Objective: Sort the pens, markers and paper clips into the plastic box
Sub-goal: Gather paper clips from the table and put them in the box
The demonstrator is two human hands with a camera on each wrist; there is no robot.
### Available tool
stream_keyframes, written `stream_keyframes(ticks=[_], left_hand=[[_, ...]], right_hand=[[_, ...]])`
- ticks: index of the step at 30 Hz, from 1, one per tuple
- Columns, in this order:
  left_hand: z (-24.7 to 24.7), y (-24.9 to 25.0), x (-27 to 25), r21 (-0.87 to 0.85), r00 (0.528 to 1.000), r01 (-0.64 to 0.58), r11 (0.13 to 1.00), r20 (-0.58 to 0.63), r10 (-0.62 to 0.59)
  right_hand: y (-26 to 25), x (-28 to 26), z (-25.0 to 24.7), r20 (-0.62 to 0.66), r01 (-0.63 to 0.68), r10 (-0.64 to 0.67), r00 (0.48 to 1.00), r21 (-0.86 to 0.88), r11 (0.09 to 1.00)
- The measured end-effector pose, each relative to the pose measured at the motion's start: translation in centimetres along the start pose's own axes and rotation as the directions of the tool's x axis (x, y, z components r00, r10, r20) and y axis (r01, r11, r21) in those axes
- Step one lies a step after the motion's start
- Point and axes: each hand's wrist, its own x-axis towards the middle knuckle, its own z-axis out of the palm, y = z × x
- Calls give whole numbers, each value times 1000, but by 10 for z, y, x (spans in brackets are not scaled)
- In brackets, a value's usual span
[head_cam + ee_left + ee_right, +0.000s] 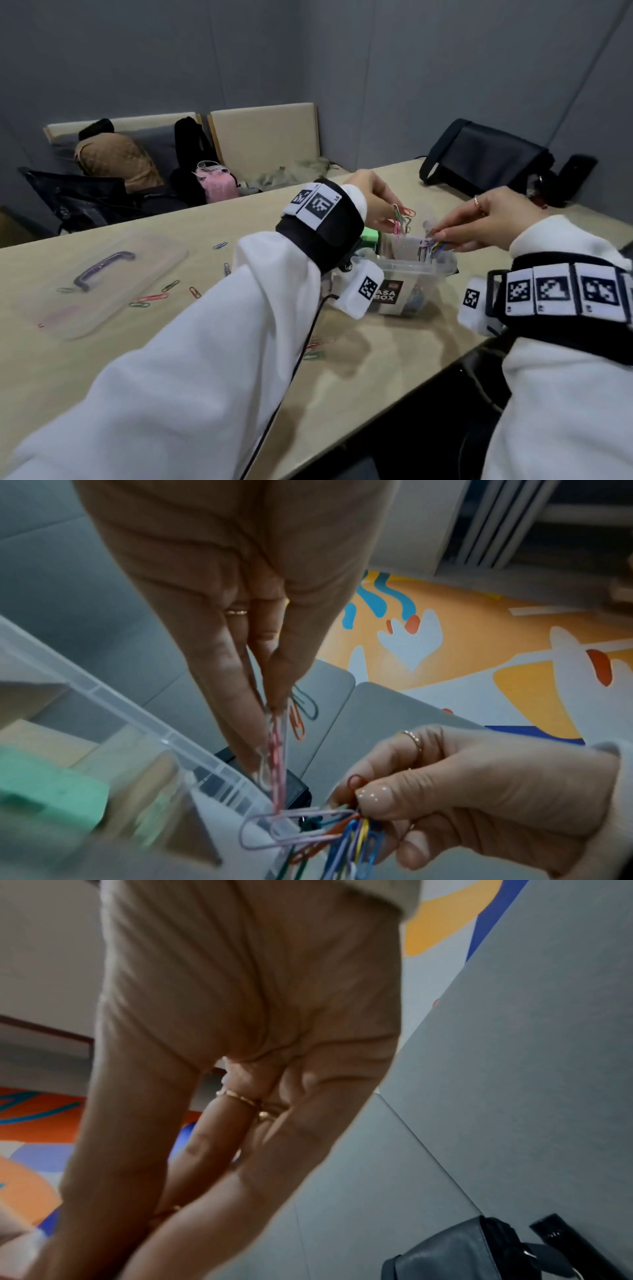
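Both of my hands are working directly above the open plastic box (416,270), so that anything I let go of falls inside and not onto the bench (102,359). My left hand (373,202) is pinching a short hanging string of paper clips (276,750) between thumb and fingertips. My right hand (493,219) is clamping a mixed-colour bunch of clips (352,840) at one end (the two bunches appear hooked together, which is probably why I am pulling them apart over the box). The clear lid (99,277) is lying off to the left, keeping the opening free. Loose clips (154,296) are still waiting beside it. I cannot make out pens or markers.
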Motion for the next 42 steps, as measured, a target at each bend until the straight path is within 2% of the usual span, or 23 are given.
stream_keyframes(ticks=[5,8,11,16,24,28,30,33,36,39,42], left_hand=[[2,-10,5,106,997,49,993,56,-55],[8,-14,5,118,997,60,991,37,-65],[18,-16,5,95,997,69,993,20,-71],[25,-15,7,81,994,93,992,42,-96],[15,-12,-3,83,999,35,996,38,-38],[10,-19,-9,96,1000,7,995,26,-10],[8,-23,-16,101,999,-41,994,19,40],[-4,-29,-31,171,982,-165,971,-60,178],[-28,-37,-50,228,949,-241,943,-146,278],[-60,-52,-66,330,923,-216,919,-238,302],[-89,-70,-80,415,913,-132,900,-302,273]], right_hand=[[-2,2,10,-23,-22,19,1000,-156,987],[-3,3,12,-44,-42,34,998,-203,978],[-2,5,12,-81,-61,44,996,-223,973],[-2,5,12,-73,-93,78,994,-227,969],[-2,9,15,-131,-76,30,991,-362,929],[-7,10,21,-34,-78,71,997,-455,887],[-13,10,25,-38,-56,43,998,-471,880],[-25,7,32,-148,-20,-66,987,-517,856],[-42,7,51,-162,58,-164,973,-515,855],[-62,4,84,-107,141,-231,967,-532,835],[-79,-3,123,1,196,-243,970,-595,780]])
